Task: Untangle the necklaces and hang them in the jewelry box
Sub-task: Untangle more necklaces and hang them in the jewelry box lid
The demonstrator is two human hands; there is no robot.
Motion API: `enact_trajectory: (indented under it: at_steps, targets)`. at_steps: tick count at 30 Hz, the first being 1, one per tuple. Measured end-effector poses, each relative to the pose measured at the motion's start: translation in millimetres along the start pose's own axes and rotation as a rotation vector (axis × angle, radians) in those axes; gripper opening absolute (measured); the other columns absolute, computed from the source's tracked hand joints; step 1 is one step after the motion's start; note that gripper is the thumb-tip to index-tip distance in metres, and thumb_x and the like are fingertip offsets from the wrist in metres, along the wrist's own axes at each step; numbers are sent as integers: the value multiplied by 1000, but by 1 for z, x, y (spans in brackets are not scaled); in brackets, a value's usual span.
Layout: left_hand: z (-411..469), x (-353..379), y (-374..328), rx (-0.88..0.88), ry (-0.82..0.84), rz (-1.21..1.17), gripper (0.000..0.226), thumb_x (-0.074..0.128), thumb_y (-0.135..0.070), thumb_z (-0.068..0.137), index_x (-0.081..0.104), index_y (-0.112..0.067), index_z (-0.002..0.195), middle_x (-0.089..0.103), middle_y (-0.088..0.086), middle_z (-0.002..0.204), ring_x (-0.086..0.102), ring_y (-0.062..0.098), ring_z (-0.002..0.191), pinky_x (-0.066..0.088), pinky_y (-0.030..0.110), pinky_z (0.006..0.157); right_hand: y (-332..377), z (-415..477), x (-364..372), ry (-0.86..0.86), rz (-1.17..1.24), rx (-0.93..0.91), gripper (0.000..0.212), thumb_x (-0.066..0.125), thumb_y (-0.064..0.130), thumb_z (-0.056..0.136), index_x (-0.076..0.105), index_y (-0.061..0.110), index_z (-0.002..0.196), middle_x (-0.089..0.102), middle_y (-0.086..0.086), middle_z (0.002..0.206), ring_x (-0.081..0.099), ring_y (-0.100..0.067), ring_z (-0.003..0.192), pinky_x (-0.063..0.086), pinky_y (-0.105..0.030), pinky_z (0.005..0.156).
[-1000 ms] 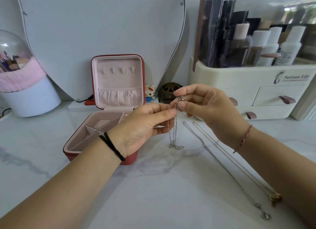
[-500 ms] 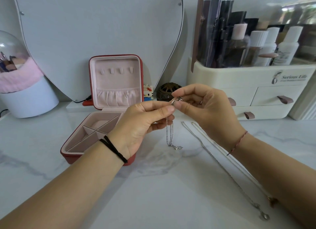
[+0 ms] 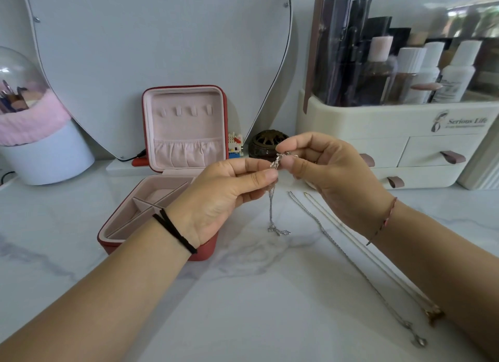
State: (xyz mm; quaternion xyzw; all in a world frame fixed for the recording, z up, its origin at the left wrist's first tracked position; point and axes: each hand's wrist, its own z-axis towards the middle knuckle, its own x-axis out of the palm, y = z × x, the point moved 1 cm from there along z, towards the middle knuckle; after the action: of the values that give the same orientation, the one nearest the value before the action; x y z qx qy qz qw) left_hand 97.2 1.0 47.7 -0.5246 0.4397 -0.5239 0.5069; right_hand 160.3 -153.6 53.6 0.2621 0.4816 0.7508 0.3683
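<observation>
Left hand [image 3: 224, 197] and right hand [image 3: 332, 178] are both up over the marble table [image 3: 243, 307]. Thumb and forefinger tips of each pinch the bunched top of the silver necklace [image 3: 272, 207]; other fingers curled. The chain hangs doubled between the hands, its lower end touching the table.

Around:
- Red jewelry box [image 3: 186, 99] is open just behind the left hand, lid upright with hooks [image 3: 185, 110] and a pocket. The left wrist covers the base's right front corner.
- Two more chains lie straight on the table under the right forearm: silver chain [image 3: 337, 248] and gold chain [image 3: 434, 315], side by side, apart. The right wrist hides part of the gold one.
- Back row: heart mirror [image 3: 162, 51], block figure [image 3: 235, 145], dark round pot [image 3: 266, 145].
- Cosmetics organizer [image 3: 391, 129] is behind the right hand.
- Domed brush holder [image 3: 40, 151] is far left.

Room: open marble in front between the forearms and left of the box. The table's front edge is out of view.
</observation>
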Motion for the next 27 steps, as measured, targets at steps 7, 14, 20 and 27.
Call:
enact_trajectory:
  at_steps: [7, 14, 20, 27]
  targets:
    - [-2, 0, -2, -4, 23, -20, 18, 65, -22, 67, 70, -15, 83, 71, 1, 74, 66, 10, 73, 52, 22, 75, 4, 0, -2, -8, -62, -63, 13, 66, 5, 77, 65, 7, 89, 68, -10, 84, 66, -17, 81, 50, -20, 78]
    - [-2, -1, -2, 37, -5, 57, 28, 69, -31, 64, 74, -17, 87, 71, 2, 85, 64, 11, 83, 49, 26, 84, 6, -2, 2, 58, -105, -46, 8, 63, -2, 82, 64, 3, 88, 66, -2, 70, 62, -8, 67, 47, -12, 66]
    - [-4, 0, -5, 81, -55, 152, 31, 69, -30, 63, 74, -13, 89, 73, 12, 94, 64, 14, 89, 48, 31, 93, 5, -2, 3, 73, -66, -4, 10, 65, 9, 76, 65, 5, 86, 66, -1, 65, 62, -8, 64, 46, -12, 61]
    - [-6, 1, -7, 61, -30, 223, 23, 71, -30, 62, 76, -18, 82, 75, 4, 92, 65, 15, 93, 47, 35, 97, 4, -2, 4, 55, -53, -10, 9, 65, 7, 77, 64, 4, 85, 67, 1, 63, 62, -7, 63, 46, -11, 61]
